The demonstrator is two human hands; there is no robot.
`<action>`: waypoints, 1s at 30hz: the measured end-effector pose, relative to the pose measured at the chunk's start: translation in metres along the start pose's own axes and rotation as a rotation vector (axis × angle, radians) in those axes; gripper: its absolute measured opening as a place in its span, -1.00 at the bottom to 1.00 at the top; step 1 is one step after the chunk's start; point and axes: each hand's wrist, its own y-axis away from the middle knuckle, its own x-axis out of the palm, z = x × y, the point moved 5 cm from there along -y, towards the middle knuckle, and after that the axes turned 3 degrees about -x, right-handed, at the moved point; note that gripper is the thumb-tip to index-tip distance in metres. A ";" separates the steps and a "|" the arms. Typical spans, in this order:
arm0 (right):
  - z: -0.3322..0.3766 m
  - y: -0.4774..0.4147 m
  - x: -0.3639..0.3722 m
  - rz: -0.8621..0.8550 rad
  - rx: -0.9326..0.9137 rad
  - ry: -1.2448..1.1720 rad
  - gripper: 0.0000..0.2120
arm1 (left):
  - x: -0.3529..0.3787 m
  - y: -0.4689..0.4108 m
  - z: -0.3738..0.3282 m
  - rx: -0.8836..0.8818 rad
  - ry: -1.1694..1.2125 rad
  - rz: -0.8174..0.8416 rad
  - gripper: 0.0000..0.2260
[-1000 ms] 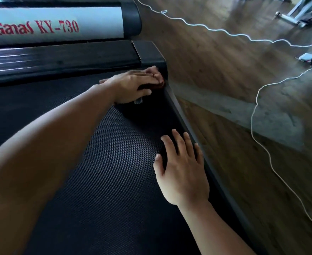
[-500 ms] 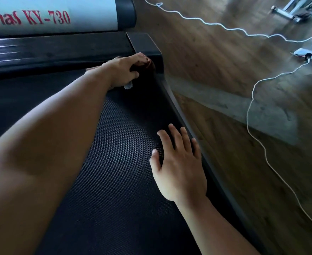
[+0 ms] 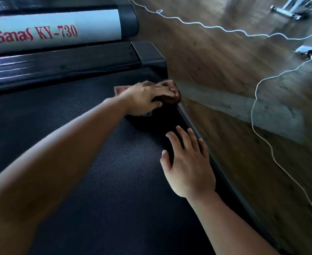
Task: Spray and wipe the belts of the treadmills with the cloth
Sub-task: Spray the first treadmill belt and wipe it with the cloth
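The dark textured treadmill belt (image 3: 105,172) fills the lower left of the head view. My left hand (image 3: 146,98) reaches across it and grips a bunched reddish-brown cloth (image 3: 171,99), pressing it onto the belt by the right side rail (image 3: 215,162). A corner of the cloth sticks out behind my wrist. My right hand (image 3: 188,162) lies flat on the belt nearer to me, fingers spread, close to the same rail. No spray bottle is in view.
The motor cover (image 3: 59,32), lettered "Ganas KY-730", rises at the belt's far end behind a black end cap (image 3: 149,52). On the wooden floor to the right run a white cable (image 3: 254,111) and a power strip (image 3: 309,52). A metal machine base (image 3: 289,10) stands top right.
My left hand pushed the cloth up to the far right corner of the belt, then drew it back toward me along the rail. My right hand stayed flat in place.
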 end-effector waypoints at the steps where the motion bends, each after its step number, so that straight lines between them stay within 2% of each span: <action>1: 0.000 0.000 0.000 0.006 -0.002 0.000 -0.48 | 0.005 0.005 -0.007 0.039 0.004 0.002 -0.54; 3: 0.000 0.000 0.000 0.015 -0.007 0.004 -0.49 | 0.012 0.015 -0.016 0.061 0.006 -0.003 -0.54; 6: 0.000 0.001 -0.001 0.008 -0.008 -0.002 -0.50 | 0.011 0.017 -0.013 -0.004 -0.046 -0.025 -0.55; 9: -0.001 0.001 0.001 0.008 -0.004 -0.018 -0.49 | -0.002 0.009 0.011 -0.171 -0.119 -0.065 -0.53; 11: -0.001 0.001 0.002 0.019 -0.012 -0.029 -0.48 | -0.011 0.007 0.029 -0.315 -0.081 -0.081 -0.54; 13: -0.002 0.000 0.002 0.026 -0.014 -0.038 -0.47 | -0.014 0.005 0.034 -0.375 -0.050 -0.096 -0.54; 22: -0.001 0.000 0.000 0.066 -0.003 -0.060 -0.47 | 0.014 0.052 -0.016 -0.198 -0.045 -0.053 -0.52; 27: -0.002 0.001 -0.006 0.050 0.004 -0.139 -0.51 | 0.023 0.085 -0.047 -0.224 -0.017 -0.009 -0.55; 30: -0.005 0.006 -0.020 -0.056 0.000 -0.273 -0.61 | 0.027 0.099 -0.058 -0.247 0.003 0.009 -0.54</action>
